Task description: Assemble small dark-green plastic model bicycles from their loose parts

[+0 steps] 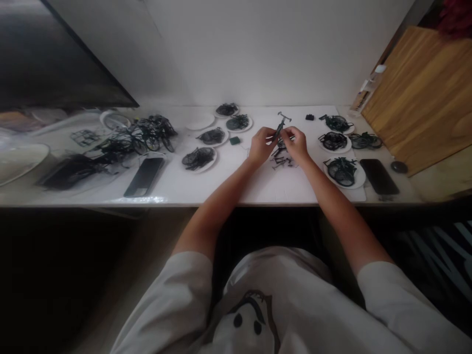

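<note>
Over the middle of the white board, my left hand (262,144) pinches a small dark model bicycle frame (279,129) with a handlebar pointing up and away. Close against it on the right, my right hand (296,142) has its fingertips together at the same frame; what they grip exactly is hidden. Just below my hands lie several loose dark bicycle parts (283,161). To the left, plates (214,156) carry piles of dark small parts, and a small green block (234,140) sits near them. More plates of parts (341,172) stand to the right.
Assembled model bicycles (153,132) crowd the left side, near a phone-like dark slab (143,177). At the right lie a black phone (379,176), a round dark lid-like object (398,167) and a clear bottle (368,88) beside a wooden panel (424,98). A wall stands behind.
</note>
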`<control>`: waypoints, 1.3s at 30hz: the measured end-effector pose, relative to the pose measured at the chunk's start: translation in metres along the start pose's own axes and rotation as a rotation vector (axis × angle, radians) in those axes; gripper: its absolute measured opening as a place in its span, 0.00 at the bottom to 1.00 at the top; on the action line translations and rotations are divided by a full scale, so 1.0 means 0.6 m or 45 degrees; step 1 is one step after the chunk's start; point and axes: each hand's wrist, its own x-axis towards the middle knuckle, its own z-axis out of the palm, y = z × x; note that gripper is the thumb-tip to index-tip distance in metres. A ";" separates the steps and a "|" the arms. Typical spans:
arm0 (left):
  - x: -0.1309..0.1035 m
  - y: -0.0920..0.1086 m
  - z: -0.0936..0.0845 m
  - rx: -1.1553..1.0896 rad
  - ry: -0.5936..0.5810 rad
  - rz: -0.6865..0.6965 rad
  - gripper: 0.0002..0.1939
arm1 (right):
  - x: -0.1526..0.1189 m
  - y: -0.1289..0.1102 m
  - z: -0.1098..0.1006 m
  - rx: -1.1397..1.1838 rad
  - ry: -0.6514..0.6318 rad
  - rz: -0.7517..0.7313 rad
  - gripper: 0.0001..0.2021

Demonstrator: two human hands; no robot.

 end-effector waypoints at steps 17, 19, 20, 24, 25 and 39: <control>-0.001 -0.006 -0.005 0.035 -0.007 -0.009 0.06 | 0.000 0.008 0.001 0.046 -0.102 -0.007 0.36; 0.000 -0.006 -0.006 0.037 -0.010 -0.025 0.07 | 0.000 0.007 -0.001 0.049 -0.124 -0.013 0.36; 0.000 -0.006 -0.007 0.040 -0.011 -0.030 0.07 | 0.000 0.007 -0.002 0.049 -0.131 -0.016 0.36; 0.000 -0.007 -0.007 0.052 -0.012 -0.028 0.06 | 0.000 0.009 -0.002 0.047 -0.138 -0.026 0.35; 0.000 -0.007 -0.007 0.051 -0.014 -0.022 0.06 | 0.001 0.009 -0.001 0.044 -0.135 -0.026 0.35; 0.000 -0.018 -0.005 0.071 -0.039 0.012 0.05 | 0.002 0.005 0.002 0.008 -0.101 0.021 0.38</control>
